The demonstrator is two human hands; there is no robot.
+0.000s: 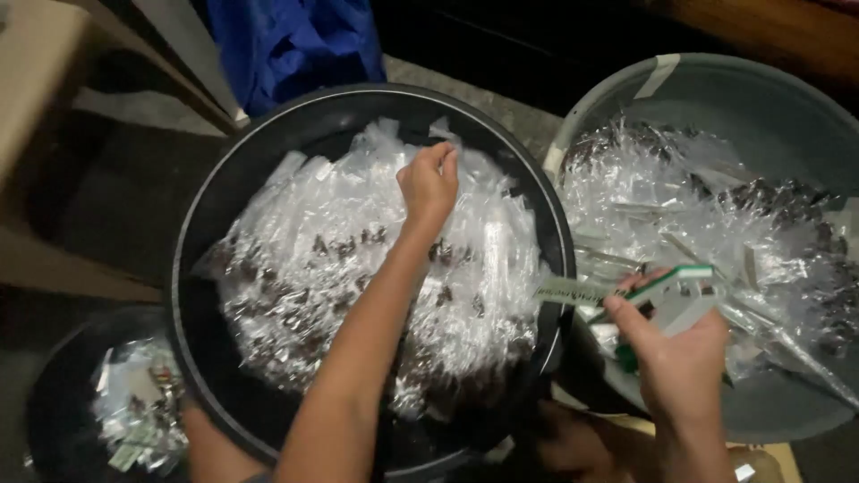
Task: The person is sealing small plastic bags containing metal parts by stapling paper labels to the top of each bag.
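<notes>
Plastic sachets fill the black basin (201, 233), where the left hand (428, 183), at twelve o'clock of the heap (358, 268), pinches one clear sachet. At three o'clock, over the grey tub (769, 98), the right hand (680, 358) holds green-and-white strips (667, 284). Picking seems underway; lifting one sachet free needs a firm pinch.

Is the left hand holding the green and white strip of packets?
No, the left hand rests closed on the clear plastic packets in the round black basin, while the right hand holds the green and white strip.
</notes>
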